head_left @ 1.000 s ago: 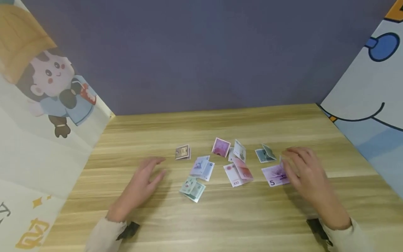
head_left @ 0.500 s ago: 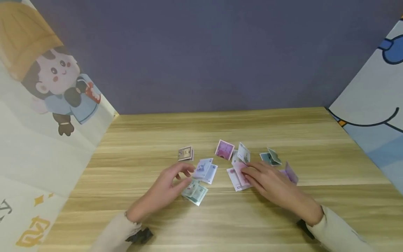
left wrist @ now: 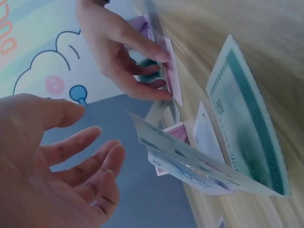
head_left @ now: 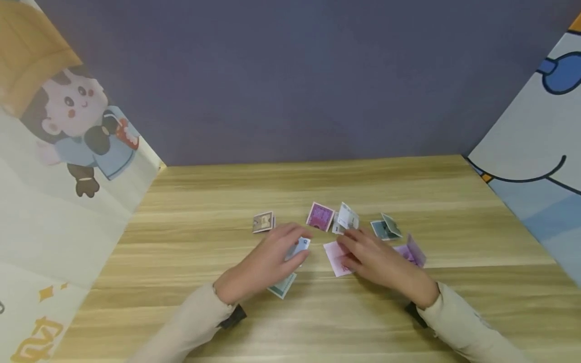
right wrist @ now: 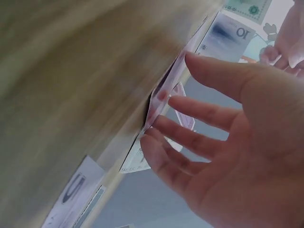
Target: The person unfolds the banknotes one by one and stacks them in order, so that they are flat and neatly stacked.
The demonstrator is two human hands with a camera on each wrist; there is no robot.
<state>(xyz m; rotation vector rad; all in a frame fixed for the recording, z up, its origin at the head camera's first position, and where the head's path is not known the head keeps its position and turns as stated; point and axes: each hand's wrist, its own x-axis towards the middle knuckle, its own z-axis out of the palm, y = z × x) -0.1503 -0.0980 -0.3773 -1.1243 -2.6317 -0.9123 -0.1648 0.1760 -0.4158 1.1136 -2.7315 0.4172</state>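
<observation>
My left hand [head_left: 270, 252] hovers above a folded blue 10 banknote [head_left: 299, 246] and a folded green banknote [head_left: 283, 286], partly hiding both. In the left wrist view its fingers [left wrist: 76, 142] are loosely bent, with no note between them. The green banknote's [left wrist: 247, 114] raised flap stands close by. My right hand [head_left: 374, 254] is at the reddish-pink 100 banknote [head_left: 336, 259]. Its thumb and fingertips [right wrist: 159, 126] touch the sheet along one side in the right wrist view. Behind this hand stands a half-folded grey-white 1 banknote [head_left: 348, 217].
A folded brown banknote [head_left: 263, 222] lies at the left and a magenta one [head_left: 321, 217] at the back middle. Right of them are a dark teal folded note [head_left: 385, 228] and a purple 5 note [head_left: 410, 252]. A dark panel [head_left: 290, 85] borders the wooden table [head_left: 227, 327].
My right hand has moved left from the purple note to the pink 100 note, and the purple note now stands half folded. My left hand has come right, over the blue and green notes.
</observation>
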